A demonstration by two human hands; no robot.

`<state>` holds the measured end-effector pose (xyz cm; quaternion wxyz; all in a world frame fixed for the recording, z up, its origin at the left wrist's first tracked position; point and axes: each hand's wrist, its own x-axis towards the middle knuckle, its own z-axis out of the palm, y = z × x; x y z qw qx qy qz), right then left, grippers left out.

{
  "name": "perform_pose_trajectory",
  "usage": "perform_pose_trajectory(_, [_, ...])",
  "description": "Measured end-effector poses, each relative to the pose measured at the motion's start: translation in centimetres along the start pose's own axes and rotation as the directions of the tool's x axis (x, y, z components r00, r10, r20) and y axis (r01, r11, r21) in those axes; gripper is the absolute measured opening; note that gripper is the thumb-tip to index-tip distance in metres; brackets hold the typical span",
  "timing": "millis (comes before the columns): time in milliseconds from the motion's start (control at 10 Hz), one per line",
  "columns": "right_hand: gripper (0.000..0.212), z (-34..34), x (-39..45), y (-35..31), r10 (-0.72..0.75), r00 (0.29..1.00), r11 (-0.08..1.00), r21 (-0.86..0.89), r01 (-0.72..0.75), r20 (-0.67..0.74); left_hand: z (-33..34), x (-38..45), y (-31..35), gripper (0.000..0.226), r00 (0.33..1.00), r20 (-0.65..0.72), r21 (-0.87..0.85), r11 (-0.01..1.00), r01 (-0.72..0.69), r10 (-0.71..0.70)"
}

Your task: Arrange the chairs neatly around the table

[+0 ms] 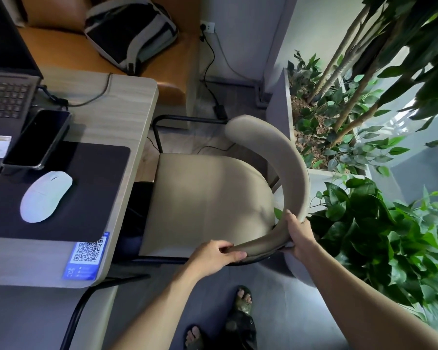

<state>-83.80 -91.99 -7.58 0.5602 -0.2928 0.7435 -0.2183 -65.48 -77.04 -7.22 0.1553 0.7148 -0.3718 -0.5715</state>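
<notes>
Down at the bottom, two feet in dark open-toed sandals [240, 322] stand on the grey floor. Just above them, both hands are on the beige padded chair with the curved backrest and black metal frame [208, 198]: the left hand [214, 253] is wrapped round the near end of the backrest, fingers curled over the top, and the right hand [297, 232] is clasped on the backrest's outer curve, thumb on the inner side. The chair sits at the table's right edge, seat facing it, with the front edge of the seat just at the tabletop's rim.

Tight quarters here. A bushy green pothos plant [379, 238] presses close behind the backrest on the right, and a white planter box of leafy stems [339, 127] stands beyond it.

On the light wood-grain table [127, 114]: a blue QR-code sticker [86, 256], a white computer mouse [46, 195] on a black mouse pad [96, 188], a black smartphone [37, 138], and a dark laptop [7, 97].

Farthest off, a grey and black backpack [130, 30] rests on an orange bench seat [68, 49], with black cables [209, 72] trailing from a wall socket.
</notes>
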Motion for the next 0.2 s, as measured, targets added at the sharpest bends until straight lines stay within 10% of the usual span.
perform_pose_trajectory(200, [0.064, -0.5, -3.3, -1.7, -0.158, 0.987, 0.931, -0.338, 0.139, -0.028, -3.3, -3.3, 3.3, 0.040, 1.000, -0.027, -0.076, 0.997, -0.009, 0.007])
